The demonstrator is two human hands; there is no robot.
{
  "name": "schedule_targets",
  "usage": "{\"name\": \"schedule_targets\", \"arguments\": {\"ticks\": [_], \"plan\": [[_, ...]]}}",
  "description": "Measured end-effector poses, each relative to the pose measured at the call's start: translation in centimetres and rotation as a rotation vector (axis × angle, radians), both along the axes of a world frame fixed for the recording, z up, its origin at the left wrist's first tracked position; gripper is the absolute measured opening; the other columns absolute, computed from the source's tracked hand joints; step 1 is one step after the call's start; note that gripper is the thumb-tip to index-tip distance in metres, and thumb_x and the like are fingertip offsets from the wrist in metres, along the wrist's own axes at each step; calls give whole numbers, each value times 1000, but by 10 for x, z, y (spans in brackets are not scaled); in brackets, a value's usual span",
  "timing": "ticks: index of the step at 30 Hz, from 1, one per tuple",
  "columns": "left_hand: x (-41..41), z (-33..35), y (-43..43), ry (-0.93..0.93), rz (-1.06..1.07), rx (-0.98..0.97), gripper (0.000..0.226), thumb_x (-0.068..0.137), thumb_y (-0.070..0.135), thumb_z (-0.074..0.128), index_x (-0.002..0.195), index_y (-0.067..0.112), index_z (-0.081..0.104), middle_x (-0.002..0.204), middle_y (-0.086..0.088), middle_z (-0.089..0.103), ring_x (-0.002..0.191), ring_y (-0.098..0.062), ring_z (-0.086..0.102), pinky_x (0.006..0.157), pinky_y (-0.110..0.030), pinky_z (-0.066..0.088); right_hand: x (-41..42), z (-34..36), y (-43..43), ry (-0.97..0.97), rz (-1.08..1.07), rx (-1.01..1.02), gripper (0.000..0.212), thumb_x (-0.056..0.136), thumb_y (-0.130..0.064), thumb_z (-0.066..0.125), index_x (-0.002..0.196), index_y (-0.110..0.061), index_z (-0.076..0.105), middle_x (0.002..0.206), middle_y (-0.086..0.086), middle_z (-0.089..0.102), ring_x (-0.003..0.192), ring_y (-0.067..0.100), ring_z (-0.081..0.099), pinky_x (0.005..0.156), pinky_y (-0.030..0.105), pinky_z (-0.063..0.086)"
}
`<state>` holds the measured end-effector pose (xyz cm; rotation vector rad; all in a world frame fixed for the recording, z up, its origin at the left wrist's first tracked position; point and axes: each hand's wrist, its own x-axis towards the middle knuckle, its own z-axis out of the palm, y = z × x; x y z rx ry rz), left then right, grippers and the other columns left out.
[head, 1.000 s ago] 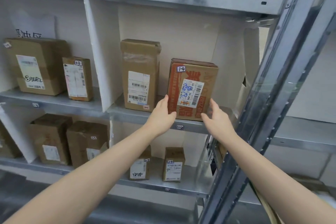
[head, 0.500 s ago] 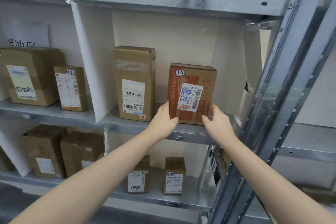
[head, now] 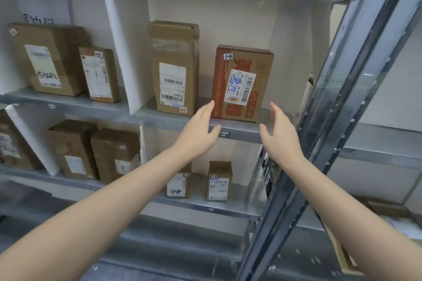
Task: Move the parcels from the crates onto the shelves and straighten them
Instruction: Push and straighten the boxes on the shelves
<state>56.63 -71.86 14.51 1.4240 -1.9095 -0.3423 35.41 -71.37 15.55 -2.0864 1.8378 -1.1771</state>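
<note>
Reaching left hand (head: 196, 134): is held open with straight fingers and a spread thumb. Nothing is gripped. Its fingertips are seen at the lower left corner of the red-printed parcel (head: 242, 84), and contact cannot be told.
Right hand (head: 280, 137): is held open with the fingers loosely extended and nothing gripped. It is kept just beside the parcel's lower right corner, apart from it.
Red-printed parcel: is stood upright on the middle shelf (head: 239, 129), label facing out, marked 1-4.
Tall brown parcel (head: 174, 68): is stood upright just beside it on the left, in the same compartment, with a gap between them.
White divider (head: 121, 41): is set left of the tall brown parcel.
Lower shelf (head: 228, 209): two small parcels (head: 218, 180) are stood upright on it.
</note>
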Motion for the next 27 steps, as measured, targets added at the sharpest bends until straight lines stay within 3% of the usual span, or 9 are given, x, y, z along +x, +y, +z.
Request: {"name": "schedule_targets", "arguments": {"ticks": [6, 13, 21, 27], "plan": [[0, -38, 55, -112, 3, -30, 59, 104, 30, 47, 156, 15, 26, 162, -1, 28, 150, -14, 22, 121, -27, 14, -10, -23, 56, 160, 134, -35, 55, 97, -24, 50, 149, -21, 31, 149, -1, 42, 131, 18, 44, 111, 32, 32], [-4, -113, 89, -145, 38, 141, 67, 103, 31, 49, 158, 11, 17, 165, -4, 17, 152, -15, 14, 122, -26, 9, -19, -89, 78, 319, 210, 125, 64, 99, -30, 50, 154, -15, 21, 157, 4, 30, 144, 20, 28, 115, 30, 21], [-16, -245, 50, -108, 71, 297, 70, 102, 32, 51, 159, 16, 14, 166, 1, 15, 152, -15, 14, 124, -31, 12, -12, -213, 28, 319, 247, 264, 71, 99, -34, 50, 156, -15, 10, 160, 4, 23, 145, 19, 25, 115, 25, 16], [-4, -296, -1, -212, 108, 307, 72, 102, 37, 49, 159, 18, 11, 166, 1, 13, 152, -16, 13, 124, -39, 14, -3, -285, -18, 262, 230, 328, 73, 98, -37, 50, 156, -15, 11, 160, 4, 24, 146, 19, 24, 116, 29, 20]]}}
